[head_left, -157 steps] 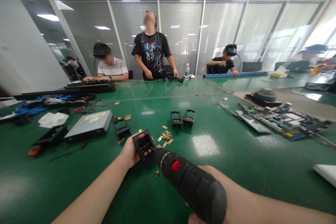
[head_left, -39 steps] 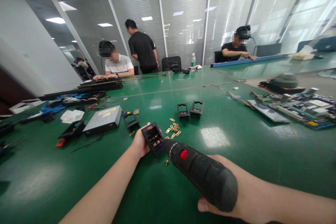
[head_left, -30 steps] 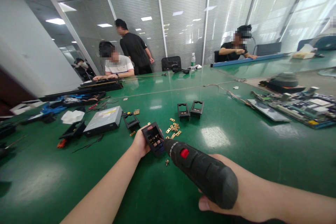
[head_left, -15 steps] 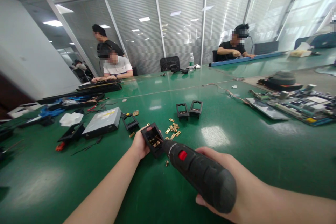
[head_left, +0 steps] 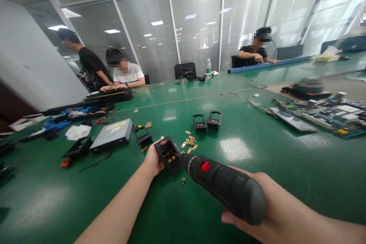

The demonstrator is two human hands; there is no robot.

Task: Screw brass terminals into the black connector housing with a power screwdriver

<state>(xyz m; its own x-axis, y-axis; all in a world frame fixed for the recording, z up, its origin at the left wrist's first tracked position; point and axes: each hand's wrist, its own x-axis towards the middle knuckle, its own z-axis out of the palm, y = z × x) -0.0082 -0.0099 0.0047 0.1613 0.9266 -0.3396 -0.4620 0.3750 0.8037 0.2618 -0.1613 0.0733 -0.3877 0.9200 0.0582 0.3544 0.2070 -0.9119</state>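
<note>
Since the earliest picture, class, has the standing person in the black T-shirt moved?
Yes. The person in the black T-shirt now stands left of the seated person in white, having earlier stood to that person's right.

optical drive (head_left: pixel 112 135) | circuit boards (head_left: pixel 328 116) | water bottle (head_left: pixel 208 66) | white cloth (head_left: pixel 77 131)

Two bare forearms, no sleeves, left grip (head_left: pixel 153 159) & right grip (head_left: pixel 257 207) ungloved, no rings
</note>
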